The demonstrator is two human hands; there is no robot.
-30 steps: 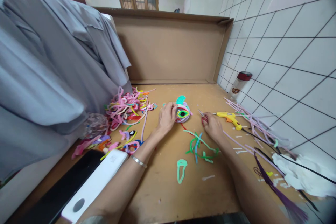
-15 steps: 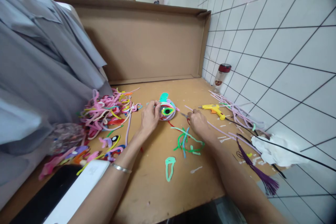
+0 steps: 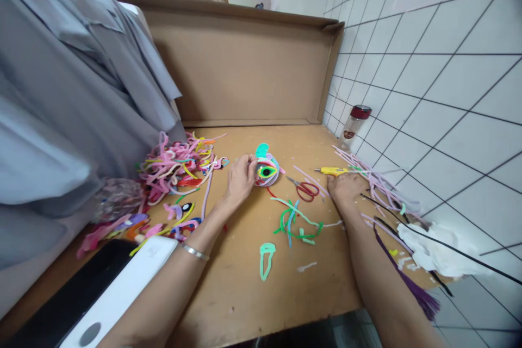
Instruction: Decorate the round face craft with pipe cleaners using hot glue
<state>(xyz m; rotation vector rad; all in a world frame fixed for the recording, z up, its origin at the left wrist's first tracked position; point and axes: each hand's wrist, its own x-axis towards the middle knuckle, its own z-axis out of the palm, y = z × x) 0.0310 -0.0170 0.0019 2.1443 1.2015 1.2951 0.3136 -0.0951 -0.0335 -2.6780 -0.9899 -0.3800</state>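
My left hand (image 3: pixel 242 176) is closed on the left side of a round, colourful pipe-cleaner fish (image 3: pixel 269 178) with a big green-and-yellow eye and a teal fin on top. Over the handle of a yellow hot glue gun (image 3: pixel 333 171) lies my right hand (image 3: pixel 346 189), its fingers wrapped round it; the nozzle points left. Between the hands, red-handled scissors (image 3: pixel 306 190) rest on the table beside a lilac pipe cleaner (image 3: pixel 312 180). Nearer to me are green and blue pipe-cleaner pieces (image 3: pixel 297 223) and a bent mint-green loop (image 3: pixel 267 261).
A heap of pink and mixed pipe cleaners (image 3: pixel 175 166) lies at left, near a phone (image 3: pixel 89 277) and a white device (image 3: pixel 134 283). At right are lilac stems (image 3: pixel 379 187), a lidded jar (image 3: pixel 354 125), white tissue (image 3: pixel 436 250), a purple tassel (image 3: pixel 420 293) and a black cord (image 3: pixel 457 239).
My right hand has left the scissors, which now lie on the table, and has moved right onto the glue gun. My left hand keeps its hold on the fish. The view has shifted slightly.
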